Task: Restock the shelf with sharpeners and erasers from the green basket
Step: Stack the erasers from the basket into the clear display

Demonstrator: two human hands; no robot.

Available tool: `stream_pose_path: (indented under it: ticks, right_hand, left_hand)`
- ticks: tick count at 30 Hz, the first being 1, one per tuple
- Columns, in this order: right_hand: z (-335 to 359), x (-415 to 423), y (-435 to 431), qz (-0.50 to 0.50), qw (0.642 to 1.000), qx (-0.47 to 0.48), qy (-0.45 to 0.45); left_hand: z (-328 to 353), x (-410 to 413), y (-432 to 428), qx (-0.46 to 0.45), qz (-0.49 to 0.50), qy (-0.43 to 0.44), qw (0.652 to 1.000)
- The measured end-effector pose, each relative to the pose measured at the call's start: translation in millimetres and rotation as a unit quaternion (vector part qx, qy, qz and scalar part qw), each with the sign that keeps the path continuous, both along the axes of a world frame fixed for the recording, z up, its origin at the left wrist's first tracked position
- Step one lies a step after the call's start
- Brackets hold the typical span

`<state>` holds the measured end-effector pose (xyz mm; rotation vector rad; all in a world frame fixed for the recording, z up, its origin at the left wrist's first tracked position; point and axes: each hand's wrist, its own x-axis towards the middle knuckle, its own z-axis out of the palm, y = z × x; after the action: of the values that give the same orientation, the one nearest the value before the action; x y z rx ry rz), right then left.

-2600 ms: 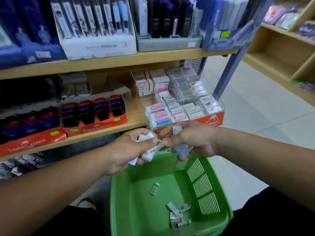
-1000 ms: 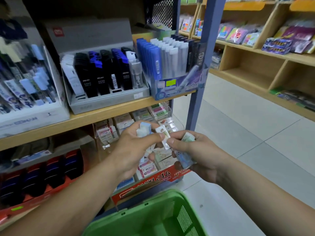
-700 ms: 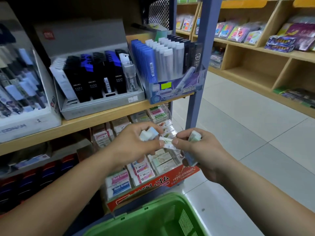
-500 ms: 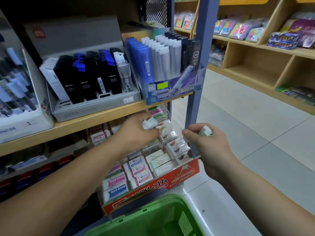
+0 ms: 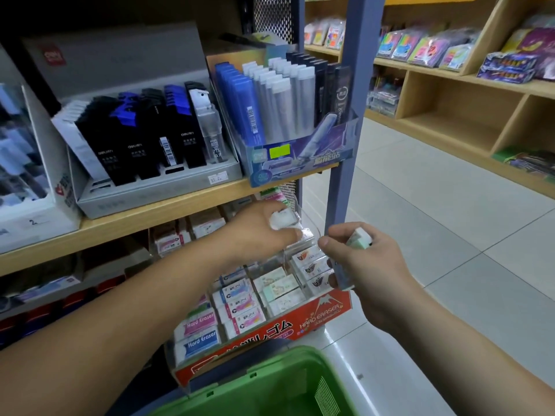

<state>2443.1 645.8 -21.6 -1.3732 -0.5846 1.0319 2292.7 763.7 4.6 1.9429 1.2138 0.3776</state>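
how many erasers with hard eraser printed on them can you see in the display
2: a pink Hard Eraser pack and a blue Hard Eraser pack just below it, in the front left column of the eraser display. The left arm may hide more.

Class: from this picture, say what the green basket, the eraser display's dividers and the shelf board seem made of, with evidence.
Green basket: likely moulded plastic, glossy, slotted wall. Dividers: clear glossy plastic, perhaps acrylic; erasers show through. Shelf board: matt pale wood or laminate; cannot tell which.

The left hand (image 5: pixel 261 235) grips glossy, film-wrapped erasers (image 5: pixel 282 221); beneath that grip a clear, shiny plastic tray (image 5: pixel 312 231), above it a matt wooden shelf (image 5: pixel 144 217).
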Motion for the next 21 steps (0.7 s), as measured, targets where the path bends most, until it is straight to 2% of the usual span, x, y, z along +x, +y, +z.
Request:
stream_pose_path:
  ticks: [1,3,5,8,13,18,19,21]
  right_hand:
    - [0.3,-1.5,0.0,0.013,1.000,0.004,-0.006]
    - [2.1,-7.5,-0.4,0.049,0.999,0.014,-0.013]
    - [4.6,-16.4,-0.4,0.093,0.995,0.025,-0.007]
    - [3.5,-27.8,1.0,0.135,0.990,0.042,-0.021]
    - [-1.6,-36.0,1.9,0.162,0.985,0.034,-0.047]
    - [-2.8,-40.9,5.0,0.176,0.979,0.029,-0.097]
    - [-2.6,-42.2,5.4,0.174,0.979,0.025,-0.102]
    - [-0.6,-42.8,5.6,0.163,0.982,0.020,-0.099]
  left_hand:
    - [1.6,-5.4,-7.1,-0.084,0.002,-0.070,0.994]
    - [4.9,-16.4,-23.0,-0.230,0.007,-0.179,0.957]
    - [1.5,-25.5,-32.4,-0.294,0.026,-0.228,0.928]
    - [-6.2,-31.8,-37.6,-0.341,0.096,-0.275,0.894]
    - [-8.7,-35.8,-39.7,-0.341,0.148,-0.297,0.880]
    - [-11.6,-42.2,-36.9,-0.313,0.130,-0.290,0.895]
    - [-13.6,-44.2,-35.9,-0.295,0.125,-0.285,0.903]
    - [-17.0,-52.0,-30.9,-0.196,0.121,-0.216,0.949]
